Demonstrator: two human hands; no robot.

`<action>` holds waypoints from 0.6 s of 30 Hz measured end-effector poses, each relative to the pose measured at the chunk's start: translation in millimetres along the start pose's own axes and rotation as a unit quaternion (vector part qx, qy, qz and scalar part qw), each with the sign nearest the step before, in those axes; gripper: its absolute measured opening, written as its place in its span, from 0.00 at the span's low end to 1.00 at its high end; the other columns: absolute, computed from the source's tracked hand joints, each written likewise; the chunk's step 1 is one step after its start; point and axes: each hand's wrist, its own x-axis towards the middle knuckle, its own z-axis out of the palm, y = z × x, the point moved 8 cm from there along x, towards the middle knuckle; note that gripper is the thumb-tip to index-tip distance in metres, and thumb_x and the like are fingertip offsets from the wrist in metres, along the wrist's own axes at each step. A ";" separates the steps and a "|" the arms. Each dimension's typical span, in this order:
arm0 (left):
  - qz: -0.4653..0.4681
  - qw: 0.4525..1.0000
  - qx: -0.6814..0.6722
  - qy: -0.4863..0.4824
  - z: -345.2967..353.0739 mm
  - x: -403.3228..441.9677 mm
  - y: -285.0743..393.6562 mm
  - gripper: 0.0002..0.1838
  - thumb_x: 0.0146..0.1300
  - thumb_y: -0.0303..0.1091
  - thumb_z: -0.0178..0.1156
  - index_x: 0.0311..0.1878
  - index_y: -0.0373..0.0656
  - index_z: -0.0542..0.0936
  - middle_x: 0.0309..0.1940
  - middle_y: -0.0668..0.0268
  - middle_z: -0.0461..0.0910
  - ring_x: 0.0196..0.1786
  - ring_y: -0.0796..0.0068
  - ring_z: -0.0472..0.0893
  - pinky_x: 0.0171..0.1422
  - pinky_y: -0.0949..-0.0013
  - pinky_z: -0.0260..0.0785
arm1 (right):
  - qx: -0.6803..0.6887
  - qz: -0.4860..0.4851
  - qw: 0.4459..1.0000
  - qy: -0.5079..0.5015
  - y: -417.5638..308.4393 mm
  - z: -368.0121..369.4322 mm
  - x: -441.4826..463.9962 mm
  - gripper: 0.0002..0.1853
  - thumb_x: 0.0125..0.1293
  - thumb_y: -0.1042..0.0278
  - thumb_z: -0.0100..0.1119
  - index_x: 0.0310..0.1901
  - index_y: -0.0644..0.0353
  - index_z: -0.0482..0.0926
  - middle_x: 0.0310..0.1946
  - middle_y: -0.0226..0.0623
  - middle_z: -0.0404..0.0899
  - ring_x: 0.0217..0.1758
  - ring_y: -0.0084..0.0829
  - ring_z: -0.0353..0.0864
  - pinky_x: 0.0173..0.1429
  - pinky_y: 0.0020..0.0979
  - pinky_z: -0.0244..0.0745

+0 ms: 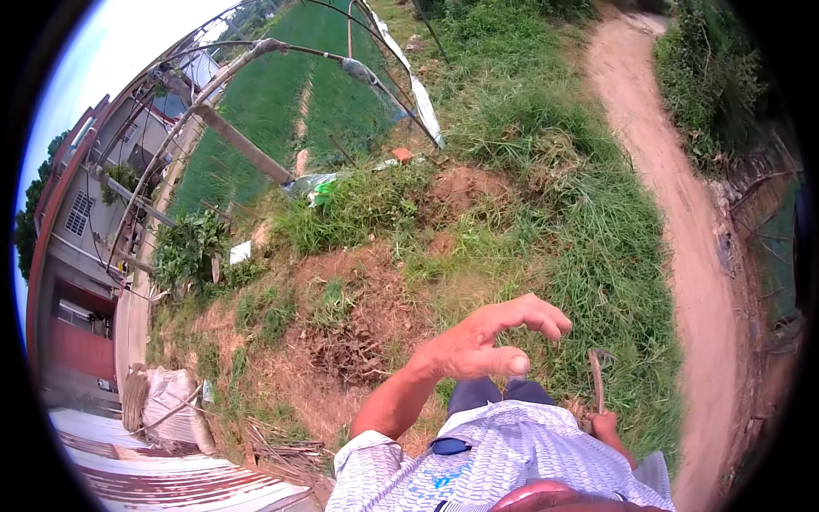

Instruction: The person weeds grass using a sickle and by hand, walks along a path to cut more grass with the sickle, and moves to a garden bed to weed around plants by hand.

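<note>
My left hand is raised in front of my body, above the grass. Its thumb and curled fingers are apart, and nothing is between them. Low at my right side, my right hand grips the lower end of a sickle. The sickle's pale handle points upward, and its thin curved blade shows faintly at the top against the grass. Tall green grass surrounds the tool. My patterned shirt hides part of my right arm.
A dirt path runs along the right. Ahead rises a bent-pole frame with torn plastic sheeting. Bare soil and weeds lie to the left. A stuffed sack, sticks and corrugated roofing are at lower left.
</note>
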 end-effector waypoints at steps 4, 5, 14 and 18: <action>0.083 0.989 -0.043 -0.113 18.6 53.6 49.7 0.33 0.61 0.61 0.62 0.55 0.38 0.78 0.59 0.52 0.74 0.62 0.55 0.72 0.68 0.55 0.61 | 0.009 -0.033 0.999 -0.002 -74.5 -6.1 5.8 0.10 0.53 0.70 0.67 0.33 0.63 0.76 0.22 0.37 0.74 0.21 0.31 0.73 0.24 0.37 0.70; 0.122 0.979 -0.039 -0.158 21.9 60.1 57.2 0.32 0.63 0.59 0.62 0.55 0.38 0.77 0.59 0.52 0.74 0.61 0.53 0.73 0.66 0.55 0.62 | -0.001 -0.056 0.998 -0.007 -107.5 -2.6 -5.6 0.11 0.54 0.70 0.67 0.35 0.63 0.76 0.25 0.39 0.74 0.24 0.32 0.74 0.27 0.38 0.71; 0.197 0.958 -0.071 -0.197 -60.1 94.7 43.7 0.42 0.49 0.71 0.66 0.52 0.40 0.77 0.55 0.54 0.75 0.55 0.55 0.76 0.61 0.53 0.62 | -0.310 -0.203 0.916 0.152 -582.0 110.5 -295.3 0.18 0.57 0.70 0.65 0.49 0.64 0.76 0.45 0.48 0.75 0.45 0.39 0.77 0.49 0.42 0.75; 0.202 0.949 -0.076 -0.231 -122.6 106.3 39.6 0.42 0.47 0.71 0.67 0.51 0.41 0.78 0.54 0.55 0.76 0.54 0.55 0.77 0.60 0.53 0.62 | -0.315 -0.216 0.908 0.174 -673.8 148.2 -311.8 0.18 0.55 0.72 0.65 0.48 0.64 0.76 0.44 0.47 0.75 0.44 0.39 0.77 0.49 0.42 0.75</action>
